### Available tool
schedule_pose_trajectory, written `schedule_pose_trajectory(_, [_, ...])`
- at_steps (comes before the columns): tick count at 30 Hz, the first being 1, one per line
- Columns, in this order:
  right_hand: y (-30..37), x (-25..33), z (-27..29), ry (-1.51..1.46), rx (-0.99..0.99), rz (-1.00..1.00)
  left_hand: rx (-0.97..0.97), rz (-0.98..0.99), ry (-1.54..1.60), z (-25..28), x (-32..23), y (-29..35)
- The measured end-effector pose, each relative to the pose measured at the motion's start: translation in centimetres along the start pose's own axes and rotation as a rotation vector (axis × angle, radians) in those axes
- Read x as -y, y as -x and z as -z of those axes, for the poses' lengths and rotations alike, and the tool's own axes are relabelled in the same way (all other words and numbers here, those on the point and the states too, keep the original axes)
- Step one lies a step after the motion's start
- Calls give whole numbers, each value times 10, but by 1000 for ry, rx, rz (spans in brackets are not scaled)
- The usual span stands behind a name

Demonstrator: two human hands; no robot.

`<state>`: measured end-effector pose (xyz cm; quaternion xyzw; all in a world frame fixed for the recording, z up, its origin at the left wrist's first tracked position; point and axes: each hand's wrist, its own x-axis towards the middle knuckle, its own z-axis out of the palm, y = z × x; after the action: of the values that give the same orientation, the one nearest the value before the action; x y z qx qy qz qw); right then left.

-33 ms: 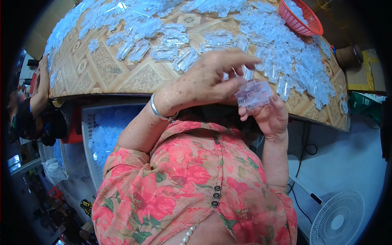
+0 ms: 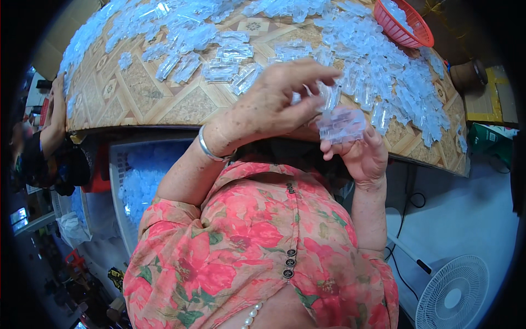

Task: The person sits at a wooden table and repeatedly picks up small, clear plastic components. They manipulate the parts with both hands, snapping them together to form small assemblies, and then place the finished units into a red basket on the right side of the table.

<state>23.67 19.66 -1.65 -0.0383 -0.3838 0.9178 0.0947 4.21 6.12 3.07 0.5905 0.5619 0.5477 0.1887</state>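
In my right hand (image 2: 361, 156) lies a small stack of clear plastic pieces (image 2: 342, 127), side by side, with my fingers and thumb curled round its edges. My left hand (image 2: 287, 96), with a silver bangle on its wrist, hovers just left of the stack. Its thumb and fingers close on a single clear plastic piece (image 2: 329, 98) that stands upright at the stack's far edge; the exact grip is partly hidden. Beyond my hands, sorted groups of similar clear pieces (image 2: 227, 63) lie on the wood-patterned table (image 2: 164, 104).
Heaps of clear pieces (image 2: 400, 82) cover the table's right and far sides. A red basket (image 2: 408, 27) holds more. Below the table edge at left stands a white crate (image 2: 116, 181) of pieces. A white fan (image 2: 452, 296) is at lower right. Another person's arm (image 2: 52, 123) rests at the left edge.
My left hand has shifted slightly left, away from my right hand, and the upright piece has moved a little with it. The stack in my right hand stays almost in place.
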Motion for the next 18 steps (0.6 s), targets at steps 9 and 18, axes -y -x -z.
schedule_pose_trajectory(9, [-1, -1, 17, -416, -59, 120, -90, 218, -501, 28, 12, 39])
schedule_pose_trajectory(18, [17, 9, 6, -18, -252, 224, -114, 128, -558, 20, 16, 46])
